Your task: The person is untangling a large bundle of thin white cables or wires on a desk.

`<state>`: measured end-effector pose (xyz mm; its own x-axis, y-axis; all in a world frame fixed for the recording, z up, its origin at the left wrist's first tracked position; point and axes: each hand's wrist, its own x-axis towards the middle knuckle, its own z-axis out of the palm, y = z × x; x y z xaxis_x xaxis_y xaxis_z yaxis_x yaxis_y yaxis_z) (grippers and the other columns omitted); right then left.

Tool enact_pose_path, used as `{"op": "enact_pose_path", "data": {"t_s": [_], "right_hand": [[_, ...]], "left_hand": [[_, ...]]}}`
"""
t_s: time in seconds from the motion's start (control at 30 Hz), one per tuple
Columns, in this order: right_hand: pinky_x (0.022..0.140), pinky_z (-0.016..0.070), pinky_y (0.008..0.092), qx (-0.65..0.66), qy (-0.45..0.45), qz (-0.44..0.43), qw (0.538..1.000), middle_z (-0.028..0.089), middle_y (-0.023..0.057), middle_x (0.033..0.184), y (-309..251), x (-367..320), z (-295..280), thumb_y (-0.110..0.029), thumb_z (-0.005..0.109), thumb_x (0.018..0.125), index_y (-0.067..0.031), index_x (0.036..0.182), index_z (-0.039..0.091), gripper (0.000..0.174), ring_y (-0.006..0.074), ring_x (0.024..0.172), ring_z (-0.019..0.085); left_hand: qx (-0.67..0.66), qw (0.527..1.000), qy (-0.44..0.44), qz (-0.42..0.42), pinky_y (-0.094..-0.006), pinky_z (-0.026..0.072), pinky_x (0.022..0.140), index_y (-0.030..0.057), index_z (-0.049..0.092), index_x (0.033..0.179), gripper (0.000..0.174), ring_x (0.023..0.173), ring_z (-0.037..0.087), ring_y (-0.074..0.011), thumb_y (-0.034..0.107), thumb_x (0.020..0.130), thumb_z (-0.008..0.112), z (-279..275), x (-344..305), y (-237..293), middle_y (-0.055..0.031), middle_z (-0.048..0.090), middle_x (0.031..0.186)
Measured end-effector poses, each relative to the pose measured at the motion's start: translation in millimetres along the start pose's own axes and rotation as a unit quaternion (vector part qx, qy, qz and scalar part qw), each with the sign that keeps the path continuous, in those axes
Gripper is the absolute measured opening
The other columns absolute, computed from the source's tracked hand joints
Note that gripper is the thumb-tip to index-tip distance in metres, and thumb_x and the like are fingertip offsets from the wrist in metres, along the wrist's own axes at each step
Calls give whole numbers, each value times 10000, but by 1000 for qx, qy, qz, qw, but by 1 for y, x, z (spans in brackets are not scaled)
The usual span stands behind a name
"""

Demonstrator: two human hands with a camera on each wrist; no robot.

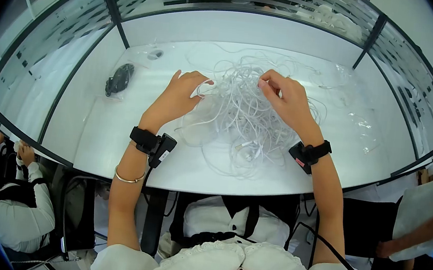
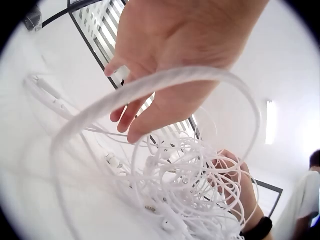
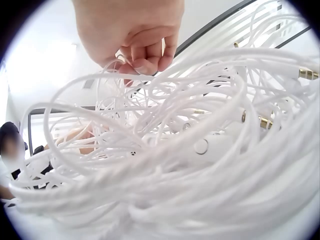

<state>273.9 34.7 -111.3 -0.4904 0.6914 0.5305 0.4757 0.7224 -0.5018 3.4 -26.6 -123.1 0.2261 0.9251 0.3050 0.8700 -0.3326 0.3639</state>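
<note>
Black bundle (image 1: pixel 120 79), one, left on white desk (image 1: pixel 105 139). Left hand (image 1: pixel 178 95): thumb and fingers apart, at left edge of white cable tangle (image 1: pixel 247 104). Tangle lies between hands, right of left hand; long axis runs roughly far-to-near. Right hand (image 1: pixel 290 99) nearer to bulk, over far-right part, thumb and fingertips clamped on tangle. Gold-coloured plugs (image 3: pixel 265 122): at least two. Cables too knotted to count. Clear plastic wrapping (image 1: pixel 363 132) far right, count unclear.

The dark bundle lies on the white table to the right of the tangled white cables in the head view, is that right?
No, the side is wrong: the head view shows the dark bundle to the left of the tangled white cables. It does lie on the white table.
</note>
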Motion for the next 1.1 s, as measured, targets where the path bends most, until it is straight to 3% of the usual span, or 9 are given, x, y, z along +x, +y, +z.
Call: {"op": "enact_pose_path", "data": {"t_s": [0.2, 0.3, 0.4, 0.47, 0.57, 0.73, 0.83, 1.03, 1.1], "right_hand": [[527, 370, 279, 23, 14, -34, 999, 540, 21, 588, -2, -3, 0, -197, 592, 908, -69, 888, 621, 134, 123, 535, 471], [531, 372, 275, 10, -1, -49, 999, 535, 16, 588, -2, -2, 1, -199, 593, 908, -79, 885, 627, 127, 116, 539, 475], [533, 376, 278, 28, -12, -45, 999, 543, 16, 597, -5, -3, 2, -197, 600, 903, -87, 876, 631, 117, 124, 541, 487], [536, 381, 281, 6, -7, -59, 998, 551, 17, 604, -7, -3, 1, -196, 611, 896, -90, 873, 631, 111, 131, 542, 496], [536, 384, 286, -2, -7, -69, 998, 553, 16, 603, -7, -6, 1, -197, 628, 886, -93, 869, 630, 105, 140, 540, 502], [530, 382, 286, -18, -14, -88, 996, 540, 14, 588, -9, -6, 1, -202, 644, 875, -104, 854, 632, 102, 144, 533, 494], [565, 393, 284, -28, -9, -67, 997, 526, 2, 573, -11, -7, 1, -196, 643, 871, -101, 845, 632, 99, 146, 535, 494], [722, 423, 325, -41, 84, -188, 978, 581, 33, 851, -12, -4, -1, -124, 637, 826, -58, 828, 590, 81, 214, 756, 537], [766, 432, 344, -15, 130, -146, 981, 578, 52, 922, -8, -3, 1, -104, 634, 821, -53, 856, 594, 74, 240, 839, 541]], "left_hand": [[-261, 963, 68, 13, -317, 432, 942, 2, 606, 1119, 316, 1012, 598, -196, -48, 837, 473, -6, 9, -18, -103, 642, 1050], [-428, 899, 91, 6, -324, 429, 943, 17, 611, 1109, 261, 1022, 588, -179, -1, 883, 482, -3, 18, -5, -84, 642, 1050], [-313, 947, 63, 14, -322, 419, 950, 39, 591, 1123, 248, 1030, 571, -164, 125, 890, 597, 7, 17, 24, -80, 621, 1080], [-226, 972, 58, 33, -334, 414, 956, 54, 551, 1157, 388, 1037, 551, -159, 202, 831, 700, 16, 12, 37, -63, 594, 1075], [-218, 971, 93, 10, -335, 419, 943, 68, 538, 1160, 428, 1005, 540, -149, 212, 803, 725, 26, 15, 37, -30, 578, 1036], [-208, 969, 132, 30, -293, 444, 714, 49, 622, 982, 273, 779, 508, -169, 190, 779, 738, 26, 16, 26, -56, 559, 934], [-175, 969, 171, 31, -301, 440, 804, 46, 627, 939, 175, 883, 543, -160, 126, 801, 699, 21, 13, 28, -35, 576, 938], [-86, 970, 203, 104, -306, 444, 788, 11, 617, 901, 132, 844, 567, -196, 61, 799, 683, 21, 12, 29, -65, 599, 866], [-149, 971, 169, 76, -306, 450, 774, 5, 624, 886, 113, 822, 581, -211, 40, 795, 683, 17, 9, 38, -67, 616, 845]]}}
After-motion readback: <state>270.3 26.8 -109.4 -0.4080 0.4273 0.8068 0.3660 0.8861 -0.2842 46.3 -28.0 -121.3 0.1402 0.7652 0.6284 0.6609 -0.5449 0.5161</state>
